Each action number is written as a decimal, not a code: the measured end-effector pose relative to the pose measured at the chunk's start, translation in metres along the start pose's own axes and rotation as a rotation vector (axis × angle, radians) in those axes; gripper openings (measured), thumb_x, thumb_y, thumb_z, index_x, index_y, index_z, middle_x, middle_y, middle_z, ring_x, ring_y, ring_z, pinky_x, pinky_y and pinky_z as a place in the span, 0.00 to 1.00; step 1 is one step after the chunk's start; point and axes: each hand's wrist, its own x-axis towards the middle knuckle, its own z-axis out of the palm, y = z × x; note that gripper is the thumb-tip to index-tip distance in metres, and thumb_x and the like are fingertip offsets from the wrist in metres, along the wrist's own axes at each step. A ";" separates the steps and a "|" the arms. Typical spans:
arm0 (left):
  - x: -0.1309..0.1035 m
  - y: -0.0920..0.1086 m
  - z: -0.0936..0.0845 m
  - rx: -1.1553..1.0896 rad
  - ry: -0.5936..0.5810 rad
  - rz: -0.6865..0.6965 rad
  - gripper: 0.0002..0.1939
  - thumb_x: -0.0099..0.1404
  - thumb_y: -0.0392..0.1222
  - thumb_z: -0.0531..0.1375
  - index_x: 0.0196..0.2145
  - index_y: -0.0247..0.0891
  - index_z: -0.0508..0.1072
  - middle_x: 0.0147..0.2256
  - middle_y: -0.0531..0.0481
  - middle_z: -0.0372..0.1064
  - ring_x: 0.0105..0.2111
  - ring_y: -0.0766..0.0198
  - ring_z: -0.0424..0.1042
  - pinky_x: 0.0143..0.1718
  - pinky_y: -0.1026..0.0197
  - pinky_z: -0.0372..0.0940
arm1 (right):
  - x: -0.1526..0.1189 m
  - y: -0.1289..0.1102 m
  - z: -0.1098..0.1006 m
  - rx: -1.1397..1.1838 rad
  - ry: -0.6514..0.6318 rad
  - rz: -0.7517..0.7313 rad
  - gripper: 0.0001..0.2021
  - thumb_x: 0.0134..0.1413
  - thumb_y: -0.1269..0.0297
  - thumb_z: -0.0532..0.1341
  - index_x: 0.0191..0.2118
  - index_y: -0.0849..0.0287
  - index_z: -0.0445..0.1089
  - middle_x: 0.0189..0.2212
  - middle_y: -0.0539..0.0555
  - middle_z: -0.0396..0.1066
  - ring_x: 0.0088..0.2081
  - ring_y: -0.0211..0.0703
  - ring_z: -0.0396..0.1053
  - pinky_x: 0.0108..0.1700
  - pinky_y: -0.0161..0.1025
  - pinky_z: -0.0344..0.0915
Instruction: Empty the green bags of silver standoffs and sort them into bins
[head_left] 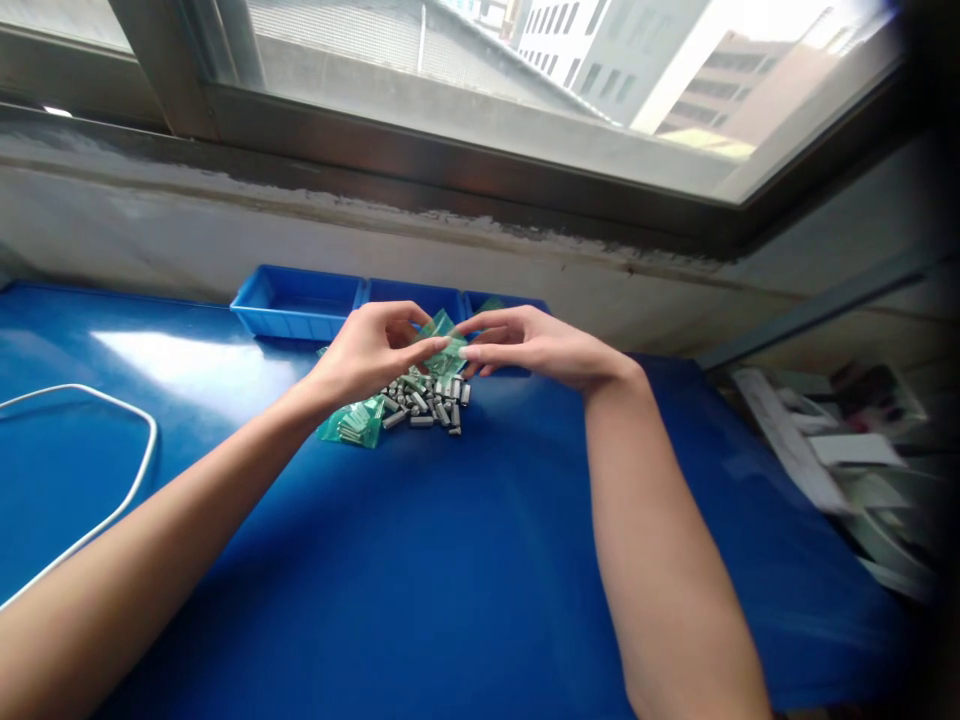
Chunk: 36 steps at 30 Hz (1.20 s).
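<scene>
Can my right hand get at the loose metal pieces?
Probably yes: the right hand is close to the metal pieces and their near side looks uncovered, though it's occupied with the raised green bag.

The raised bag (444, 352) looked like thin, see-through plastic, creased and shiny, and the lower bag (358, 424) had the same crinkled gloss. The small pieces (422, 406) beside it appeared to be metal, smooth with a dull silvery sheen. The bins (296, 323) were smooth plastic with a soft shine. The surface (450, 560) was slick, throwing back a bright glare. The cord (142, 470) seemed smooth, plastic-coated. Above, the window frame (450, 165) was dull metal, and the wall (187, 235) matt, with a rough, flaking upper edge
</scene>
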 end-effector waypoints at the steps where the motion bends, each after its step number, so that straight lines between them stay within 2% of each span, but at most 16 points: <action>1: 0.000 0.000 0.000 -0.048 -0.010 -0.006 0.28 0.56 0.63 0.69 0.40 0.34 0.74 0.28 0.47 0.77 0.27 0.61 0.75 0.28 0.64 0.66 | 0.001 -0.001 0.001 0.028 -0.015 -0.006 0.24 0.46 0.50 0.74 0.46 0.61 0.79 0.35 0.56 0.80 0.36 0.43 0.78 0.38 0.36 0.74; 5: 0.001 0.000 0.000 -0.156 -0.043 -0.036 0.30 0.54 0.61 0.71 0.43 0.33 0.75 0.31 0.45 0.79 0.31 0.57 0.77 0.32 0.61 0.70 | 0.004 -0.002 0.003 0.058 -0.006 0.010 0.22 0.43 0.50 0.75 0.39 0.63 0.80 0.31 0.56 0.79 0.33 0.42 0.77 0.35 0.35 0.73; 10: 0.001 -0.002 -0.004 -0.195 -0.135 -0.072 0.31 0.55 0.58 0.71 0.48 0.31 0.78 0.37 0.41 0.81 0.37 0.53 0.79 0.37 0.58 0.73 | 0.005 0.003 -0.001 0.050 0.008 0.008 0.22 0.41 0.50 0.76 0.38 0.64 0.80 0.31 0.56 0.79 0.33 0.41 0.75 0.34 0.34 0.71; 17: 0.000 -0.001 -0.006 -0.118 -0.143 -0.074 0.29 0.56 0.58 0.70 0.47 0.32 0.79 0.35 0.42 0.81 0.34 0.54 0.79 0.32 0.61 0.70 | 0.005 0.004 0.000 0.060 0.008 0.007 0.23 0.39 0.49 0.77 0.37 0.63 0.80 0.32 0.56 0.79 0.33 0.42 0.76 0.35 0.36 0.72; 21: 0.000 0.000 -0.007 -0.014 -0.119 -0.055 0.28 0.59 0.59 0.67 0.48 0.32 0.79 0.34 0.43 0.81 0.34 0.54 0.79 0.32 0.61 0.70 | 0.005 0.003 0.000 0.082 0.069 0.016 0.24 0.37 0.50 0.78 0.38 0.62 0.78 0.30 0.55 0.79 0.33 0.44 0.77 0.34 0.36 0.73; 24: 0.001 -0.001 -0.009 0.186 -0.041 0.001 0.23 0.63 0.57 0.64 0.46 0.35 0.81 0.37 0.44 0.81 0.36 0.54 0.80 0.35 0.60 0.71 | 0.007 0.010 -0.003 0.107 0.220 0.012 0.26 0.37 0.52 0.78 0.41 0.61 0.75 0.29 0.55 0.79 0.32 0.45 0.77 0.33 0.36 0.74; 26: 0.002 -0.004 -0.012 0.326 -0.011 0.061 0.20 0.65 0.54 0.63 0.45 0.36 0.81 0.40 0.44 0.81 0.39 0.55 0.80 0.40 0.59 0.72 | 0.010 0.019 -0.007 0.124 0.382 -0.001 0.25 0.38 0.53 0.78 0.42 0.60 0.74 0.30 0.55 0.79 0.32 0.45 0.78 0.33 0.37 0.74; 29: 0.003 -0.008 -0.018 0.526 -0.036 0.147 0.18 0.66 0.49 0.62 0.47 0.36 0.81 0.45 0.43 0.80 0.45 0.52 0.79 0.50 0.55 0.71 | 0.014 0.034 -0.014 0.082 0.646 -0.033 0.22 0.43 0.55 0.74 0.42 0.59 0.72 0.29 0.53 0.78 0.31 0.46 0.78 0.33 0.39 0.75; 31: 0.003 -0.011 -0.020 0.658 -0.091 0.176 0.18 0.66 0.47 0.62 0.48 0.36 0.81 0.47 0.42 0.80 0.49 0.49 0.78 0.53 0.53 0.69 | 0.016 0.043 -0.018 -0.066 0.783 -0.031 0.19 0.48 0.57 0.71 0.45 0.58 0.72 0.28 0.53 0.77 0.32 0.49 0.78 0.36 0.43 0.76; 33: 0.002 -0.013 -0.022 0.760 -0.157 0.181 0.19 0.66 0.48 0.62 0.50 0.37 0.80 0.48 0.41 0.79 0.50 0.47 0.77 0.54 0.51 0.69 | 0.017 0.049 -0.021 -0.328 0.887 0.009 0.17 0.49 0.60 0.69 0.45 0.59 0.74 0.31 0.56 0.79 0.35 0.52 0.79 0.42 0.47 0.76; 36: 0.001 -0.015 -0.021 0.849 -0.218 0.182 0.21 0.66 0.49 0.62 0.53 0.38 0.79 0.50 0.40 0.78 0.51 0.47 0.76 0.54 0.51 0.69 | 0.017 0.053 -0.020 -0.669 0.926 0.081 0.17 0.48 0.63 0.69 0.46 0.60 0.77 0.39 0.61 0.80 0.40 0.56 0.79 0.50 0.52 0.73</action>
